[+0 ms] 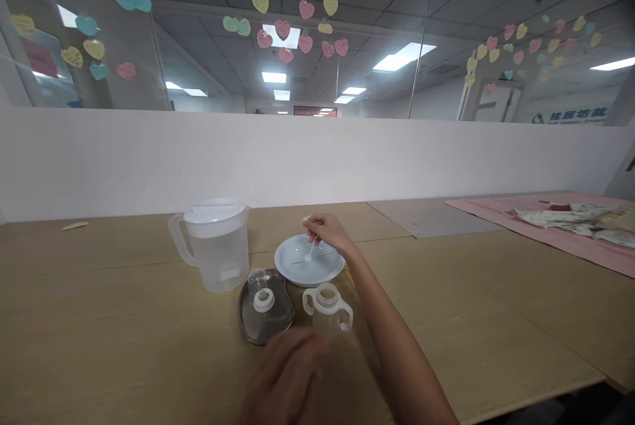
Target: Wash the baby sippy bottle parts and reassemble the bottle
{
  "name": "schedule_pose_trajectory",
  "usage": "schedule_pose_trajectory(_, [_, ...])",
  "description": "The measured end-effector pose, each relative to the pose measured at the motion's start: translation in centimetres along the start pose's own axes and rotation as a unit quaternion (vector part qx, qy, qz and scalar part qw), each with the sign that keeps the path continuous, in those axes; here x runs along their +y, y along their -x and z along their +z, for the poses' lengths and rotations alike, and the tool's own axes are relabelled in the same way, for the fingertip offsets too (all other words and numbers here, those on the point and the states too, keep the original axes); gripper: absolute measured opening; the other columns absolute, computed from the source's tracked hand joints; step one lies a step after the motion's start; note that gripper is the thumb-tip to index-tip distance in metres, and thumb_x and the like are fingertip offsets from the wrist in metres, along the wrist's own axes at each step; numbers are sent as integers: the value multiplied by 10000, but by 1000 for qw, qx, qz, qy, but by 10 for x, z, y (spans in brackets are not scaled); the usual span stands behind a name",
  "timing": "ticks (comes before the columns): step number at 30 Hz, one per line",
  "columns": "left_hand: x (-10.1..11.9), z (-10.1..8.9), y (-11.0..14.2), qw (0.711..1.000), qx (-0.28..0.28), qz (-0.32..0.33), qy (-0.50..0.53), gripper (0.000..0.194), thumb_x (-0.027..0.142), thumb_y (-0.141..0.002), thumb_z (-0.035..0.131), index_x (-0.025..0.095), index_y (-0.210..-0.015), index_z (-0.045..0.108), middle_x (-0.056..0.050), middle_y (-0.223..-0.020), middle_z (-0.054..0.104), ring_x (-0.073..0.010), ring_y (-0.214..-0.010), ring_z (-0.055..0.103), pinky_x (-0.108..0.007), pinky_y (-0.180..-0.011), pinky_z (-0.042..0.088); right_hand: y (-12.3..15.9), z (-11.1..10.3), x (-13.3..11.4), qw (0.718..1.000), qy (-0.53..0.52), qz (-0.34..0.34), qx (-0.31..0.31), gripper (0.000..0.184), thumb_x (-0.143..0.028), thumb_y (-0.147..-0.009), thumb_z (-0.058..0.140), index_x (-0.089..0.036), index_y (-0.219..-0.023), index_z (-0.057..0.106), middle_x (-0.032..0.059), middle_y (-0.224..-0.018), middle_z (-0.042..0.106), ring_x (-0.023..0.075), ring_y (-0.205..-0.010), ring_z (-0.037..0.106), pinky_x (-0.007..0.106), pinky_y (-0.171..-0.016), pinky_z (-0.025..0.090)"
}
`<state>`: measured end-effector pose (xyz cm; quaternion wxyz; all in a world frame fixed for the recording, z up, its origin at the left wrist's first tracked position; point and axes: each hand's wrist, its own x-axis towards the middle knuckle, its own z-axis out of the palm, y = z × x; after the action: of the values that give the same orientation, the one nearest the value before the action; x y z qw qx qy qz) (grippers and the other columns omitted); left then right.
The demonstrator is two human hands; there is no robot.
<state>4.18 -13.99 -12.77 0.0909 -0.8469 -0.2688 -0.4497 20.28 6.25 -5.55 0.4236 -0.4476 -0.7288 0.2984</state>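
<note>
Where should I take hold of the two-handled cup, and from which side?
Probably the left loop handle of the cup, from the near left with the left hand: it juts out from the upright body, while the right loop sits beside the right forearm.

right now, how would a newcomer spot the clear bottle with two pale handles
On the brown wooden tabletop, find the round white bowl. Below it in view stands the clear bottle; its two pale handles set it apart from the tall translucent pitcher, showing one.
</note>
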Motion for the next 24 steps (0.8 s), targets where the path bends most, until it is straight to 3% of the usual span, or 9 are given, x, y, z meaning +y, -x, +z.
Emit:
schedule_pose_trajectory(3, [-24,19,-25,992,-16,-128,7,440,216,-804,465,237,-1234,373,-79,-1172,519,-200,-1073,496,-339,-864,457,17,-16,-28,994,-98,-23,-45,247,-370,-753,543,-125,-732,570,1,-583,559,77,-462,530,182,-402,425])
schedule_pose_trajectory(7, [-42,49,-36,973,-40,-223,41,617,387,-752,540,206,-1289,295,-114,-1254,451,-261,-1151,427,-442,-926,383,39,-32,-51,987,-70,-29,-145,259,-373,-726,589,-118,-759,613,10,-587,571,88,-497,552,181,-415,437])
schedule_pose_trajectory(10, [-50,64,-32,963,-62,-248,88,683,453,-704,584,197,-1275,308,-108,-1164,513,-259,-1085,477,-439,-905,387,47,-38,-56,975,-40,-14,-220,264,-367,-724,593,-116,-794,636,11,-587,577,88,-506,554,189,-443,458])
schedule_pose_trajectory(13, [-55,69,-27,958,-36,-273,87,651,461,-706,579,199,-1249,334,-98,-1094,545,-254,-1042,500,-432,-880,393,48,-38,-55,965,-19,0,-263,260,-358,-719,594,-124,-822,642,10,-600,592,90,-520,559,190,-453,460])
schedule_pose_trajectory(19, [-60,66,-23,967,10,-252,25,557,447,-716,573,213,-1190,398,-78,-1043,559,-246,-999,508,-421,-851,389,49,-34,-56,956,7,-19,-293,215,-324,-712,576,-134,-785,646,28,-724,629,114,-663,587,192,-518,478])
schedule_pose_trajectory(24, [-66,64,-23,968,15,-249,-5,567,459,-730,553,192,-1197,375,-93,-1035,554,-259,-995,497,-436,-857,365,44,-25,-50,951,123,-18,-282,173,-282,-668,591,-152,-745,677,8,-720,632,100,-641,550,178,-516,460])
